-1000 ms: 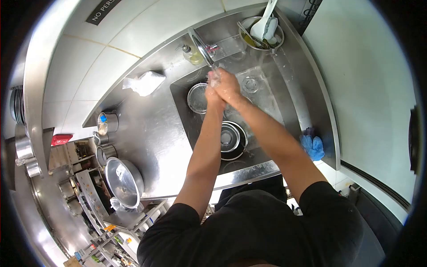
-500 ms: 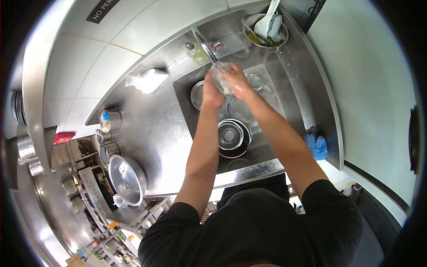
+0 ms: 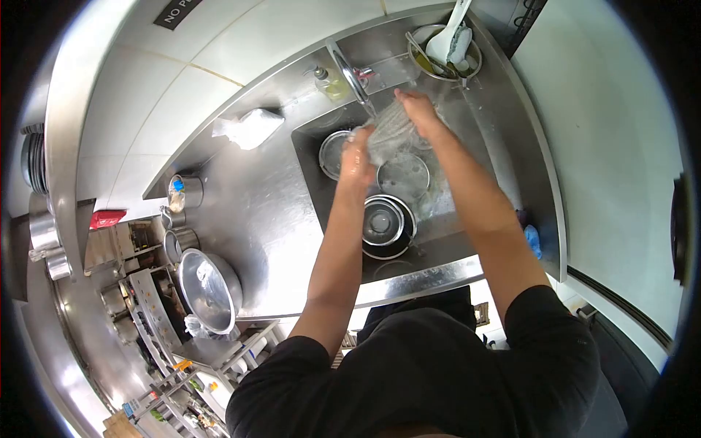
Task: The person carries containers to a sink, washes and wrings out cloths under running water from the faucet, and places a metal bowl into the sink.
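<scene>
Under the running tap (image 3: 349, 71) I hold a translucent whitish thing (image 3: 394, 131), ribbed-looking and smeared by motion and water, so its kind is unclear. My left hand (image 3: 357, 155) grips its left side, near the sink's left wall. On its upper right side is my right hand (image 3: 419, 114), with the fingertips partly hidden. Below the hands, a round clear-looking dish (image 3: 404, 177) lies in the sink (image 3: 467, 193). Nearer to me sit nested metal bowls (image 3: 382, 221). A round metal-rimmed vessel (image 3: 332, 155) stands left of my left hand.
A soap pump bottle (image 3: 330, 84) stands beside the tap. At the far right corner is a pot (image 3: 476, 67) holding a white ladle-like utensil (image 3: 440, 45). A white plastic bag (image 3: 252, 129) and a large metal bowl (image 3: 212, 292) are on the left counter.
My hands have moved apart, the right one up and to the right. The translucent thing is now stretched or tilted between them, more exposed to view. The camera view has shifted slightly.
</scene>
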Demonstrator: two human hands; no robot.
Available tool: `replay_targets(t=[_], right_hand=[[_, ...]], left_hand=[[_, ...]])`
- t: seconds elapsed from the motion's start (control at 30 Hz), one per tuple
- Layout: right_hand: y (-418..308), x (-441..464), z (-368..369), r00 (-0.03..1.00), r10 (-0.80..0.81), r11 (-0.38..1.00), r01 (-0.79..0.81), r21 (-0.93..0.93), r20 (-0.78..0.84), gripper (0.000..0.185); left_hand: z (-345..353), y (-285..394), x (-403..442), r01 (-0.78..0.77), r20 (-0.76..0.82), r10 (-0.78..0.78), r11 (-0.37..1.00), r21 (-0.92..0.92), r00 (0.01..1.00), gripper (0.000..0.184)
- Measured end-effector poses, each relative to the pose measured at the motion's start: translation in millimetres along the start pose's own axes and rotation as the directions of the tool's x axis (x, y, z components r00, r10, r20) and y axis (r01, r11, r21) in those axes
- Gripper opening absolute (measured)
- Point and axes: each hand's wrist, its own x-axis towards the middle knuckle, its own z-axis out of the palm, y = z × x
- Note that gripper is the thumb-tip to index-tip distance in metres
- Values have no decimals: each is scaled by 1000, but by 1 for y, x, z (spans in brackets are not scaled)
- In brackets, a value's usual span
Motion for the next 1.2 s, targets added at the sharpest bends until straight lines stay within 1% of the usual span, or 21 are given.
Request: replay_targets(t=[0.03, 0.07, 0.17, 0.23, 0.3, 0.33, 0.4, 0.43, 0.47, 0.53, 0.57, 0.63, 0.7, 0.73, 0.83, 0.87, 0.97, 1.0, 1.03, 1.1, 1.2], right_hand=[[-35, -25, -5, 988, 89, 981, -108, 160, 123, 41], [-56, -42, -6, 955, 151, 928, -226, 298, 254, 39], [-57, -52, 21, 926, -13, 960, -94, 265, 377, 38], [-58, -73, 49, 903, -182, 979, 202, -11, 390, 33], [-59, -96, 67, 876, -355, 852, 447, -271, 328, 28], [-57, -104, 73, 850, -460, 752, 526, -397, 256, 26], [-59, -103, 76, 804, -561, 583, 552, -597, 196, 21], [-60, -96, 72, 832, -528, 615, 514, -597, 173, 22], [-62, -90, 66, 858, -492, 647, 474, -597, 148, 24], [-71, -86, 53, 898, -417, 664, 407, -628, 142, 27], [-67, -79, 50, 921, -371, 720, 365, -590, 118, 31], [-68, -64, 46, 955, -286, 809, 287, -513, 83, 39], [-69, -60, 43, 992, -123, 991, 121, 50, 31, 40], [-70, -64, 44, 998, -29, 940, 11, 342, 47, 41], [-71, -88, 53, 983, 49, 895, -122, 429, 177, 37], [-65, -96, 61, 997, -74, 985, 68, 160, 30, 30], [-48, -120, 75, 871, -491, 865, 489, -110, 15, 42], [-34, -115, 83, 789, -614, 787, 612, -70, -1, 32], [-37, -117, 81, 773, -631, 766, 633, -113, 57, 31], [-43, -120, 71, 737, -654, 711, 675, -195, 170, 29], [-14, -90, 69, 851, -519, 855, 514, 71, 85, 26]], left_hand=[[-14, 6, 3, -6, 37, 8, 998, -58, 999, 52], [-16, 19, 3, 96, 197, -56, 976, -196, 979, 48], [-17, 19, 13, 164, 269, -89, 948, -273, 959, 50], [-24, 4, 40, 120, 271, -39, 950, -288, 962, 42], [-32, -14, 66, 54, 326, 64, 939, -341, 943, 38], [-35, -20, 65, 189, 341, -15, 855, -484, 940, 59], [-33, -29, 72, 123, 379, 70, 879, -461, 923, 45], [-10, -19, 57, 87, 398, 113, 888, -451, 910, 38], [14, -14, 40, -29, 131, 84, 926, -376, 988, 34], [27, -10, 23, -81, -12, 81, 991, -108, 997, 34], [30, -10, 16, -87, -83, 89, 996, 30, 992, 34], [27, -1, 10, -59, 67, 62, 998, -35, 996, 38], [21, 5, 10, -41, 162, 49, 998, -53, 985, 37], [30, 15, 1, -26, 193, 54, 989, -144, 980, 41], [20, 15, 22, 112, 140, -62, 913, -393, 988, 48], [16, 6, 31, 40, 71, -18, 946, -321, 997, 54], [-22, -33, 73, 42, 126, 15, 898, -439, 992, 43], [-32, -48, 90, -41, 231, 131, 932, -359, 964, 41], [-29, -51, 94, -144, 331, 244, 944, -298, 912, 39], [-32, -63, 86, -45, 258, 110, 968, -246, 960, 38], [-7, -51, 45, 107, 139, -82, 978, -181, 987, 37]])
